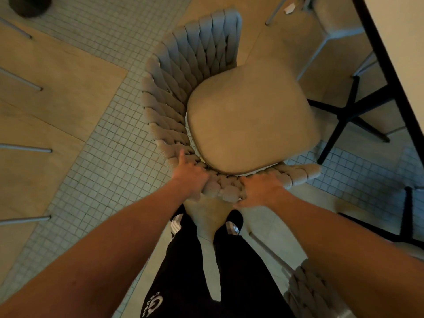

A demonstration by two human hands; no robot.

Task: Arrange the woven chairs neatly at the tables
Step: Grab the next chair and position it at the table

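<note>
Both hands clamp the woven back rim at lower centre, left hand [191,177] with thumb raised, right hand [259,191] beside it, a short stretch of weave between them. The woven chair [250,115] fills the centre, its seat facing the table [403,53] at upper right. It looks bulky yet liftable, the padded braid soft over a stiff frame, so the rim suits gripping; its legs are hidden beneath the seat.

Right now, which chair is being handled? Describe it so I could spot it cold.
Start at the white table with black cross legs on the right. Beside it, centre frame, stands the woven chair with a tan seat cushion. Unlike neighbouring chairs, the left hand and right hand grip its backrest.
</note>
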